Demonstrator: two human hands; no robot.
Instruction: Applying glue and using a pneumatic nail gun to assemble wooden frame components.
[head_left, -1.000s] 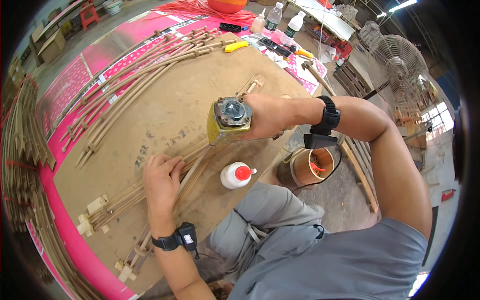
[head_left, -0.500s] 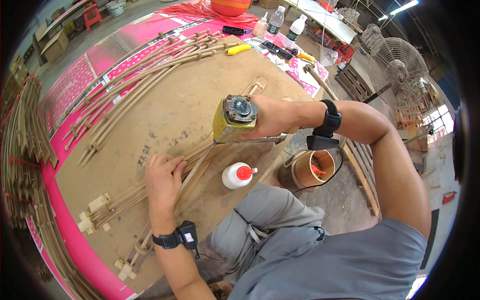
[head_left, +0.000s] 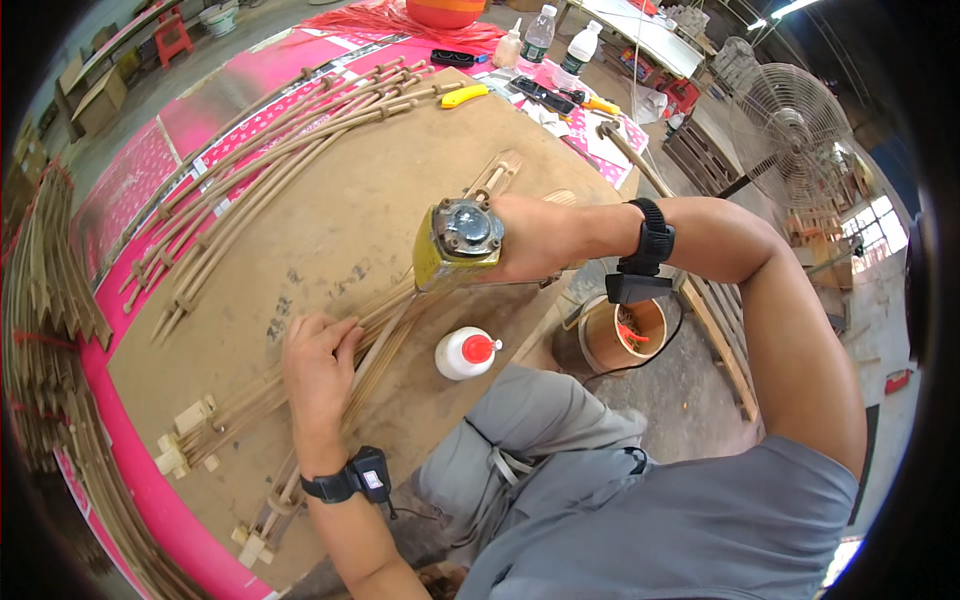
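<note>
My right hand (head_left: 533, 236) is closed around a yellow nail gun (head_left: 440, 262) with a dark, round-capped head. The gun's nose meets the far end of a long frame of thin wooden rods (head_left: 385, 310) lying across the table. My left hand (head_left: 318, 362) pinches these rods near their middle, fingers pressed together over them. Pale wooden blocks (head_left: 178, 452) join the frame's near-left end. Part of the gun's handle is hidden by my right hand. Between my arms stands a white squeeze bottle (head_left: 458, 360) with a red cap.
Long brown rods with knobs (head_left: 235, 225) lie over the brown board (head_left: 300, 240) at the far left. A yellow utility knife (head_left: 464, 96) is near the back. Bundled wood strips (head_left: 40, 300) stand at left. To the right are a wooden bucket (head_left: 612, 345) and a fan (head_left: 792, 135).
The whole view has shifted slightly left. The nail gun stays at the rods, slightly lower in the picture, and my left hand keeps its hold.
</note>
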